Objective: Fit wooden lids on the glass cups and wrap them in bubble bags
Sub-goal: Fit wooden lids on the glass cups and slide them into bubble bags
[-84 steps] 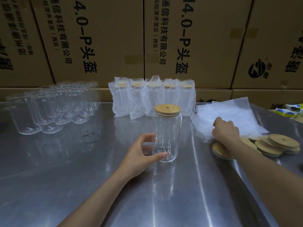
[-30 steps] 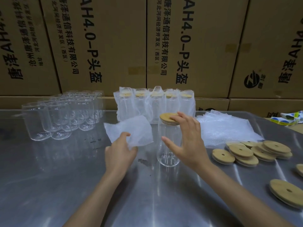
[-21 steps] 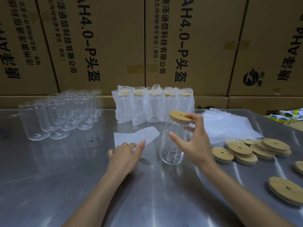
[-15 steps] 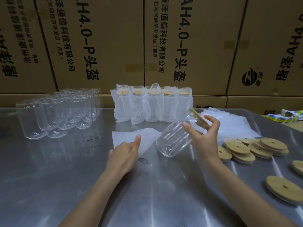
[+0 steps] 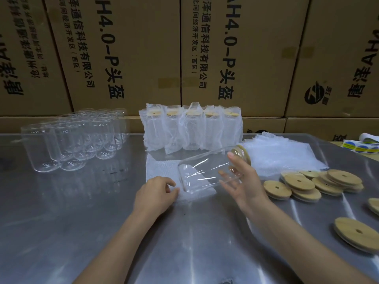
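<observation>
Dim warm light from overhead, long white glare streaks on the steel table (image 5: 82, 232) before me, soft shadows under my forearms, bright glints on the glass cup (image 5: 205, 171) I hold, cardboard boxes (image 5: 123, 58) bowed by wide-angle distortion, slight softness throughout

Count taken outward from the steel table (image 5: 61, 232) in front of me. Wrapped cups (image 5: 191, 128) in the row at its far edge: five, each showing a wooden lid under the wrap. Lidded glass cup (image 5: 211, 171) tipped over the bubble bag (image 5: 162, 171) at mid-table: one of each. Bare glass cups (image 5: 78, 140) at the far left: a dense cluster, too overlapped for a firm figure. Loose wooden lids (image 5: 307, 182) on the right side: at least eight, partly stacked. Spare bubble bags (image 5: 281, 154): one pile, uncountable.
</observation>
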{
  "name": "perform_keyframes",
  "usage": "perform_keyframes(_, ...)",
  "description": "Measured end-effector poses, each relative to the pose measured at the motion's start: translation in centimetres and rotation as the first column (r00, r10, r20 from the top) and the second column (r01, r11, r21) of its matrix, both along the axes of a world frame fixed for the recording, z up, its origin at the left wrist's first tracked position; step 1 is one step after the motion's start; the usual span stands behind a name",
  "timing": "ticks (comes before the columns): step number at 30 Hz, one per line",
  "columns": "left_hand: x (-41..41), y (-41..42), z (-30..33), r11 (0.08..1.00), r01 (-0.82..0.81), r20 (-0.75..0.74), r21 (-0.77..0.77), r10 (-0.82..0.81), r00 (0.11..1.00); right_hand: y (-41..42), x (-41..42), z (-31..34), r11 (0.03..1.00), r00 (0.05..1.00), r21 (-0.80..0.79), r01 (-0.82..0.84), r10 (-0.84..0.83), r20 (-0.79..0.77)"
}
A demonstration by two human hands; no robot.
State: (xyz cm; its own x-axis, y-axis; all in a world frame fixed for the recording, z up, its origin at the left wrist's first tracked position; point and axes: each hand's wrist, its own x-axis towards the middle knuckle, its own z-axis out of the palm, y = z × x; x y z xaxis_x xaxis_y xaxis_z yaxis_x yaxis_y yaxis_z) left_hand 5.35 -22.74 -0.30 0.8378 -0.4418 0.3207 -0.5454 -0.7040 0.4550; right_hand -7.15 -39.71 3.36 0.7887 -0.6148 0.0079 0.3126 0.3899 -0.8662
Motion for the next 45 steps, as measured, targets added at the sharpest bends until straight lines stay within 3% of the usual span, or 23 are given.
perform_keyframes(9,-0.1,0.2,0.4,0.989,0.146,-0.118,-0.005,-0.145,0.982,0.0,0.2,-1.0,0.999,0.997,0.003,-0.054,0.054,-0.062)
perform_keyframes(12,0.0,0.3,0.6,0.985,0.152,-0.133,-0.078,-0.161,0.978,0.1,0.1,-1.0,0.999,0.998,0.051,-0.020,0.023,-0.065)
perform_keyframes(22,0.5,0.2,0.4,0.964,0.020,-0.233,-0.264,-0.084,0.969,0.5,0.2,-1.3,0.990,0.989,-0.009,-0.144,0.144,-0.015)
perform_keyframes(27,0.6,0.1,0.9,0.889,-0.068,-0.269,-0.454,-0.064,0.961,0.9,0.2,-1.2,0.998,0.997,0.034,-0.060,0.061,-0.041)
perform_keyframes(32,0.6,-0.2,1.4,0.715,-0.085,-0.227,-0.694,-0.105,0.968,1.2,0.2,-1.2,0.999,0.999,0.048,-0.014,0.016,-0.049)
perform_keyframes(40,0.5,-0.1,1.8,0.605,-0.085,-0.125,-0.791,-0.025,0.992,1.9,0.3,-1.9,0.993,0.997,-0.113,-0.045,0.037,-0.066)
perform_keyframes(45,0.6,0.2,1.8,0.568,-0.117,-0.150,-0.815,-0.012,0.989,1.9,0.4,-2.0,0.974,0.998,-0.220,-0.058,0.056,-0.016)
